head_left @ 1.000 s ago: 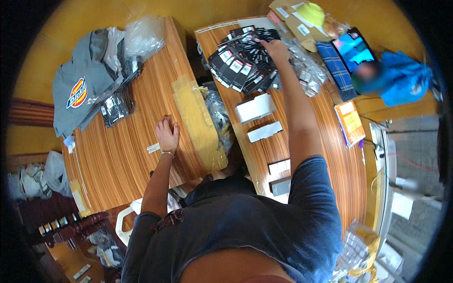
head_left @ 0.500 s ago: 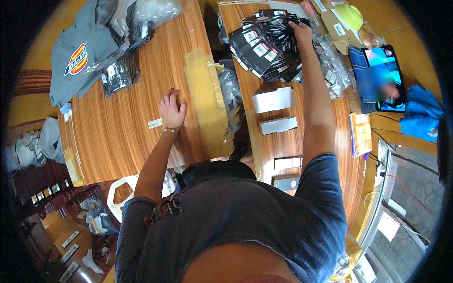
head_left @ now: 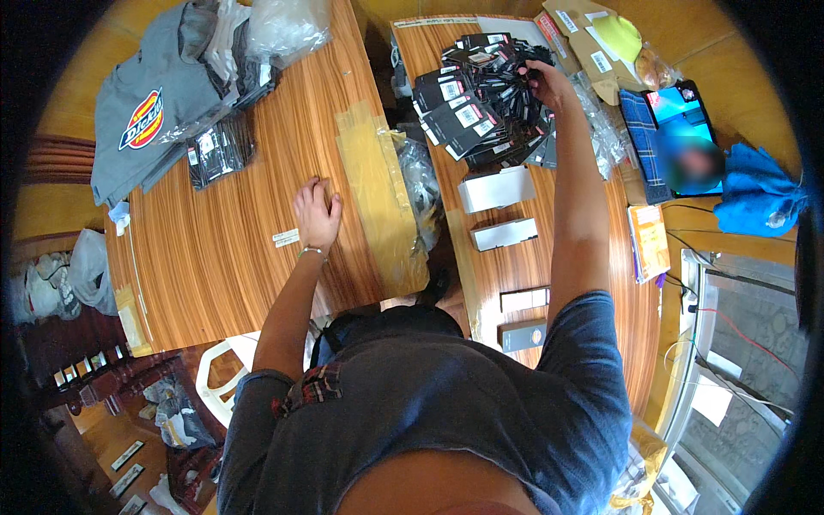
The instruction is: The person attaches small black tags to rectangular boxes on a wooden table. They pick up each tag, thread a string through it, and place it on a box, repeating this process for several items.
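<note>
My right hand reaches to the far part of the right-hand table, its thumb and fingers pinched on black cards in a heap of black hang tags. The tags carry white labels and lie fanned in overlapping layers. Exactly which ones the fingertips hold is too small to make out. My left hand rests on the wooden top of the left-hand table, fingers loosely spread and holding nothing. Beside it lies a small white label strip.
Grey printed garments and a bagged black bundle occupy the far left. Two white boxes stand nearer than the tags, with a dark box closer still. A propped tablet and blue cloth are at right.
My right hand has shifted slightly down and left at the heap, its fingers now more bent. Some tags lie differently. The view has tilted a little; my left hand stays on the table.
</note>
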### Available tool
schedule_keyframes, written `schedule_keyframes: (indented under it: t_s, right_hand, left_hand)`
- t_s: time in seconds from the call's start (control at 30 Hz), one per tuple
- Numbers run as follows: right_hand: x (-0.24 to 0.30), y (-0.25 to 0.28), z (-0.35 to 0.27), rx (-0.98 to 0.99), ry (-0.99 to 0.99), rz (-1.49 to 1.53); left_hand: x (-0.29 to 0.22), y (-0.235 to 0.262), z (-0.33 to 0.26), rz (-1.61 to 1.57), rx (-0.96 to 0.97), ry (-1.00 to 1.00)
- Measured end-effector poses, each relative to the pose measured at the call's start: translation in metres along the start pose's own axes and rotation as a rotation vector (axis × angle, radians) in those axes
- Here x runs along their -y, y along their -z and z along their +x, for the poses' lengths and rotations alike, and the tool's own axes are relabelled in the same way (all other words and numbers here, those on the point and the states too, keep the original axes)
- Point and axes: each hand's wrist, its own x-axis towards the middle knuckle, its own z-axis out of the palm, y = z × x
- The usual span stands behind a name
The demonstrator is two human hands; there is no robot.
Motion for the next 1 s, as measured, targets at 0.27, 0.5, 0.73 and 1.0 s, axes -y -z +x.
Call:
schedule_keyframes:
  t_s: [0.27,0.5,0.73,1.0]
  right_hand:
    - [0.024,-0.032,-0.03,0.028,0.235,-0.292]
    - [0.057,-0.084,-0.069,0.118,0.43,-0.364]
    - [0.094,-0.21,-0.117,0.115,0.624,-0.594]
    - [0.121,-0.324,-0.25,0.201,0.639,-0.529]
  left_hand:
    - [-0.001,0.004,-0.006,0.004,0.021,0.036]
    - [0.0,0.002,-0.003,-0.006,0.028,0.018]
    - [0.016,0.003,-0.006,0.012,0.07,0.019]
    - [0.063,0.071,0.028,-1.426,0.308,0.338]
